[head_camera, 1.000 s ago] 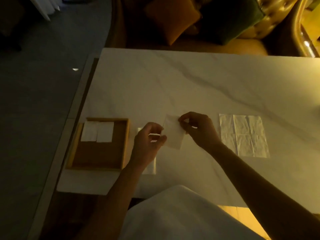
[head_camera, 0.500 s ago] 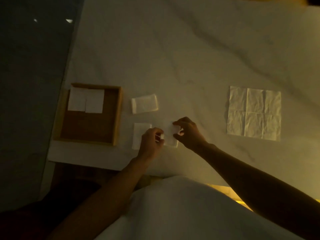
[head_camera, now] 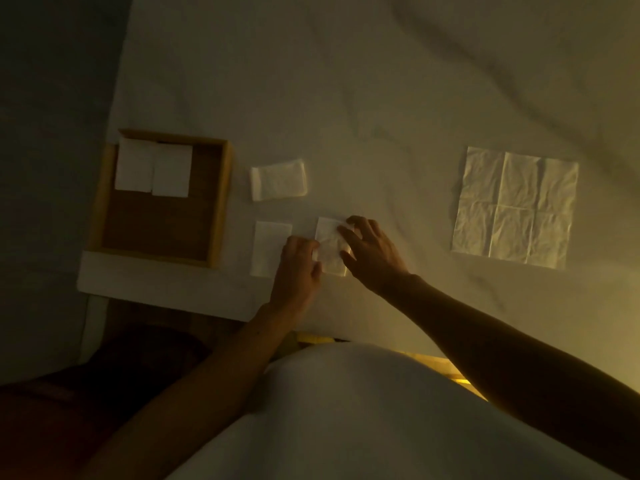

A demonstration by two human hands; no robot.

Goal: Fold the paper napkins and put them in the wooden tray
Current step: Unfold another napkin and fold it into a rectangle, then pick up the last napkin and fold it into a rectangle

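A small folded white napkin [head_camera: 329, 245] lies flat on the marble table. My left hand [head_camera: 298, 268] pinches its left edge, and my right hand [head_camera: 372, 254] rests its fingers on the right side, pressing it down. Two more folded napkins lie close by: one [head_camera: 269, 247] just left of my left hand, another [head_camera: 278, 180] farther back. The wooden tray [head_camera: 221, 202] stands at the table's left corner with two folded napkins [head_camera: 154, 169] side by side in its far left part. An unfolded, creased napkin [head_camera: 516, 207] lies spread to the right.
The marble table [head_camera: 346, 98] runs far back and to the right. Its left edge and near left corner [head_camera: 83, 282] sit close to the tray, with dark floor beyond. My white clothing fills the bottom of the view.
The napkin I held up between both hands a second ago has come down onto the table and is smaller. My head has tilted down, so the sofa is out of view.
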